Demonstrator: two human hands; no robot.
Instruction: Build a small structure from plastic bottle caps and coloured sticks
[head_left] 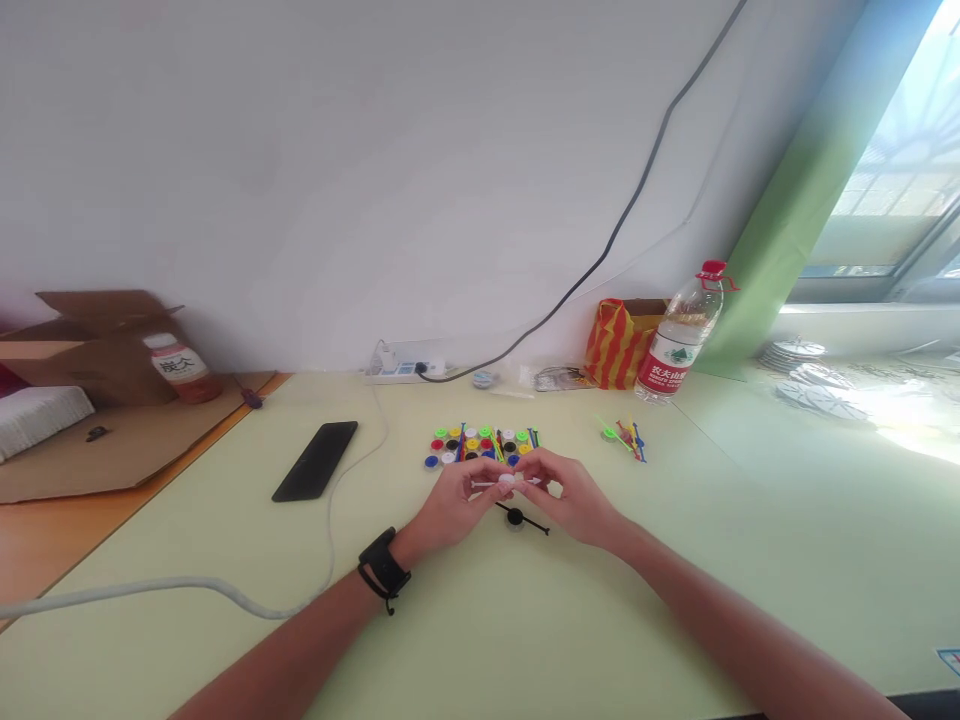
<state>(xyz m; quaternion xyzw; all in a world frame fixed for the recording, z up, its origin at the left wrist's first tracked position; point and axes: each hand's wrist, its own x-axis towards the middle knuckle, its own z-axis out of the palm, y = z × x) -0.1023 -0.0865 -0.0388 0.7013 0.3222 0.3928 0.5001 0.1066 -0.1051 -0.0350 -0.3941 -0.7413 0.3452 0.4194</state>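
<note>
Between my fingertips is a small white round piece with a thin white stick through it [507,481]. My left hand [463,497] pinches it from one side, and my right hand [568,495] pinches it from the other. Just below them on the table lies a black round piece with a black stick [514,517]. Beyond my fingers sit rows of small coloured discs [451,445] in green, yellow, red, blue, black and white, with coloured sticks among them. My hands partly cover the nearest row. Farther right is a small bunch of coloured sticks [632,440].
A black phone [316,462] and a white cable [331,540] lie to the left. Along the wall stand a power strip [405,372], a red-yellow bag [619,345] and a large water bottle [679,345]. A drink bottle [182,368] stands by an open cardboard box [112,365].
</note>
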